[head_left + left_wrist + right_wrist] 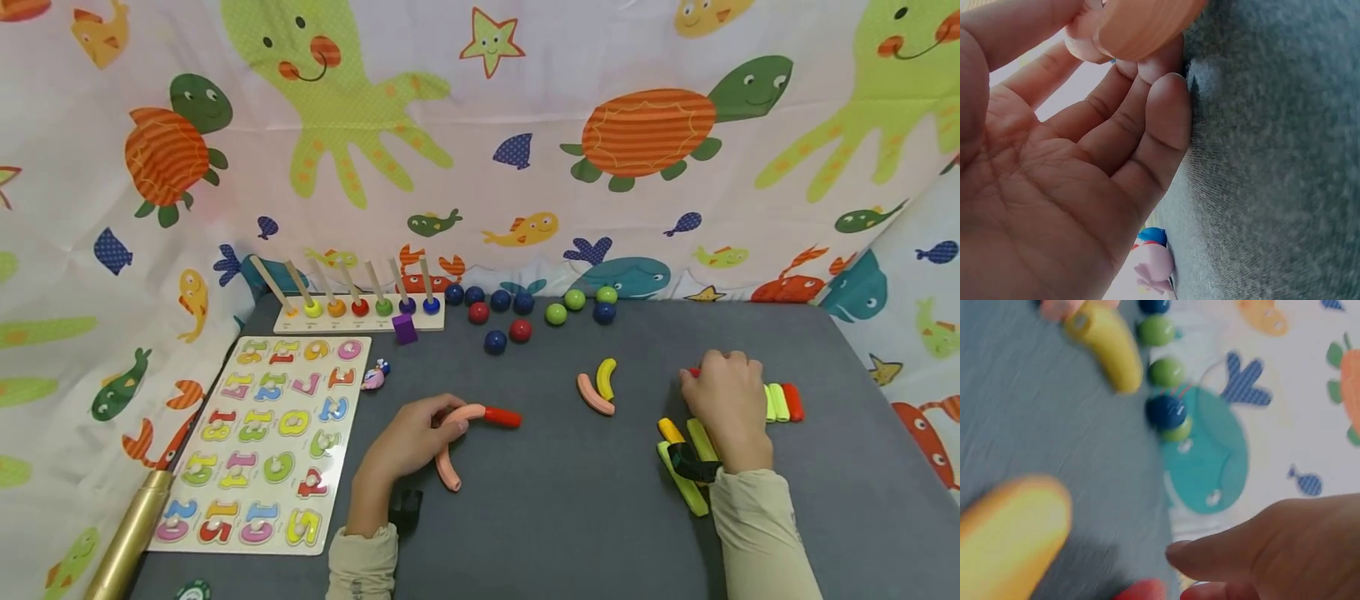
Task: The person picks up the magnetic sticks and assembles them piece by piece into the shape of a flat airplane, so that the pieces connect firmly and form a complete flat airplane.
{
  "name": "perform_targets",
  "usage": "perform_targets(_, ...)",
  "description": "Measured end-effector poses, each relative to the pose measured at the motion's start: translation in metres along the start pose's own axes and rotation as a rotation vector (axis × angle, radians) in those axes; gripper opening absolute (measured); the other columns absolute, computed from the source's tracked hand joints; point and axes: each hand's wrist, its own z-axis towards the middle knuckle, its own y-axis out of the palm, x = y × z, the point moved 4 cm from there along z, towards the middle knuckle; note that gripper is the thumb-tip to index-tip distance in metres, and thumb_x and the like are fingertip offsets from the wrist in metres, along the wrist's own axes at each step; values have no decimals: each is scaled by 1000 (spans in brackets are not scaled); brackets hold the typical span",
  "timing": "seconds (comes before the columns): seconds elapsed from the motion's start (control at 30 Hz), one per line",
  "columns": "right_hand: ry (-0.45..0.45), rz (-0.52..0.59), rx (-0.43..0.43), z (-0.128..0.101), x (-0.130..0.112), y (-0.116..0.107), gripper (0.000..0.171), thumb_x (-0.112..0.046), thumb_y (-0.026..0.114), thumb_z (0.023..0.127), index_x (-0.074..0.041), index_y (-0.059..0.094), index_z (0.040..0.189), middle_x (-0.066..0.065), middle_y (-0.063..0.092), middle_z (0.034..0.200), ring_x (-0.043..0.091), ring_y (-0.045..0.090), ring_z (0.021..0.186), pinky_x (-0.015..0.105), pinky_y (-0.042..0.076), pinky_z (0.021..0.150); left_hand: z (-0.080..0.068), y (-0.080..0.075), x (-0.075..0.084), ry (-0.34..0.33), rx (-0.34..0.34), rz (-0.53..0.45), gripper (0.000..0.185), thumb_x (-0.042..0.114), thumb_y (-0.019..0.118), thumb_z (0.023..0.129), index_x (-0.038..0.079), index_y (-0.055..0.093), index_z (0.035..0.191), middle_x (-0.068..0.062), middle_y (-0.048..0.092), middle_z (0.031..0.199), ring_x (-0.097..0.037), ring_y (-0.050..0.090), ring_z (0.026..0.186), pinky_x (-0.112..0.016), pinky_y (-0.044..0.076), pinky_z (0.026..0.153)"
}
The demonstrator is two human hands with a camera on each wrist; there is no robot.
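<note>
Down at the bottom of the head view, the person's left hand (411, 442) is curling its fingers round a pink curved stick (448, 446) with a red stick (502, 417) butted against its far end – probably pinning the two together so the shape isn't sliding on the grey mat (570, 517). The left wrist view is showing the fingertips (1166, 94) pressed right under that pink piece.

Over at the lower right, the right hand (726, 404) is lying palm-down over a cluster of yellow-green sticks (690, 471), a bit of red peeking out by the knuckles; whether it's actually gripping anything, can't tell – the hand is covering it.

Middle of the frame, a pink and yellow curved pair (597, 387) is sitting apart from both hands. Left side, a number puzzle board (258, 437) is lying flat. Further up, loose balls (525, 312) are lying scattered near a peg rack (360, 307), right against the sea-creature cloth (525, 125).
</note>
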Motion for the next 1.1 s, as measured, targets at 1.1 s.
perform_targets(1.1, -708, 372, -378, -88, -223, 71, 15, -13, 83, 94, -16, 69, 92, -8, 54, 81, 10, 50, 72, 31, 45, 66, -2, -13, -9, -42, 127, -56, 18, 17, 61, 111, 3, 71, 116, -1, 68, 84, -16, 62, 69, -37, 48, 72)
